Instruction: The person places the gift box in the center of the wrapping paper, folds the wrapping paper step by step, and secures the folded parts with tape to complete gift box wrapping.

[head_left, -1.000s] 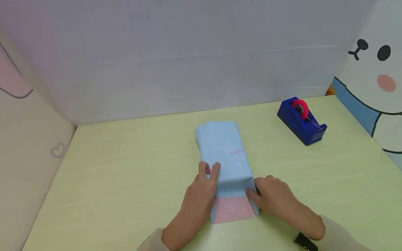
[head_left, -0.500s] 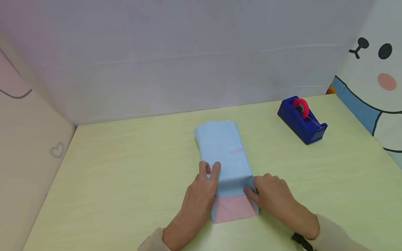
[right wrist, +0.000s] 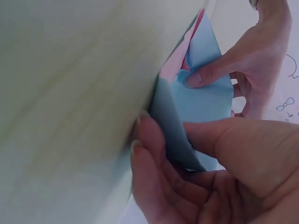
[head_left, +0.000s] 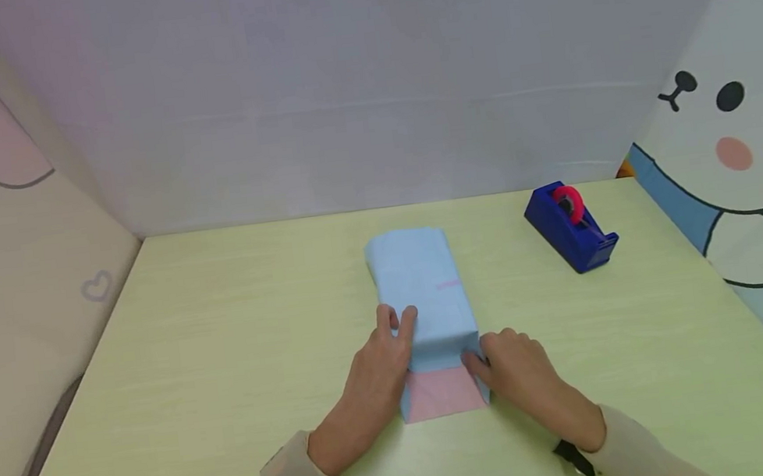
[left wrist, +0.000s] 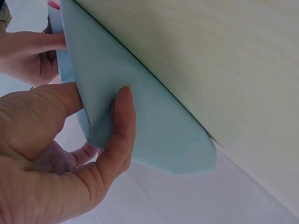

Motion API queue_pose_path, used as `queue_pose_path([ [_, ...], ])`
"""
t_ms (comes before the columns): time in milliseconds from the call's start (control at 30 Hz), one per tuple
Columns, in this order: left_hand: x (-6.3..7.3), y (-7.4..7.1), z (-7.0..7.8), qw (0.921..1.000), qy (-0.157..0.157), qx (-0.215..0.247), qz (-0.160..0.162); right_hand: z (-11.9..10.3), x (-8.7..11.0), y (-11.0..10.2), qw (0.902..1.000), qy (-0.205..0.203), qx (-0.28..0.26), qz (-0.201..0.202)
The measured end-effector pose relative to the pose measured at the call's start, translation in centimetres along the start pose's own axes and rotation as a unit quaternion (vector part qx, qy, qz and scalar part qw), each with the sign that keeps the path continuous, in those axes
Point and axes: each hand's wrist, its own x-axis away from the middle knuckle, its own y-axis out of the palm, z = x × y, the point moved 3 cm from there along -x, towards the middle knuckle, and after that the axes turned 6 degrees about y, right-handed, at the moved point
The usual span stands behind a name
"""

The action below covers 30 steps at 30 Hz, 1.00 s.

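A box-shaped package (head_left: pixel 422 280) in light blue paper lies lengthwise before me in the head view. At its near end a pink-sided flap (head_left: pixel 444 394) spreads flat toward me, with blue folded edges at both sides. My left hand (head_left: pixel 378 368) grips the near left corner; one finger lies along the blue side (left wrist: pixel 163 135) in the left wrist view, and its thumb (right wrist: pixel 198 79) presses the end paper in the right wrist view. My right hand (head_left: pixel 524 371) pinches the right side fold (right wrist: pixel 173 123) between thumb and curled fingers. Whatever the paper covers is hidden.
A dark blue tape dispenser (head_left: pixel 573 228) with a red-cored roll stands at the back right of the pale table (head_left: pixel 234 310). A grey-white wall (head_left: pixel 367 114) rises behind the table, and printed panels flank both sides.
The right hand has shifted slightly left and inward at the package's end fold. The left hand keeps its place, and the view has tilted a little.
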Motion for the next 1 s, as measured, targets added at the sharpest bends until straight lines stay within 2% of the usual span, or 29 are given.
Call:
queue_pose_path([
  [133,0.0,0.0,0.0,1.0,-0.003,-0.001,-0.001,0.1,0.2,0.1,0.9996,0.012,-0.01,-0.022],
  [300,0.0,0.1,0.0,1.0,0.001,-0.006,-0.001,0.0,0.4,0.2,0.9997,0.0,0.01,-0.021],
  [500,0.1,0.1,0.0,0.9999,0.005,-0.009,-0.002,-0.2,0.9,-0.1,0.9993,0.014,-0.011,-0.034],
  [733,0.0,0.0,0.0,1.0,0.002,-0.006,-0.002,-0.4,1.2,-0.2,0.9995,-0.025,0.015,-0.006],
  [1000,0.1,-0.1,0.0,0.9999,-0.002,-0.01,-0.012,-0.3,1.6,-0.3,0.9979,0.0,-0.018,-0.063],
])
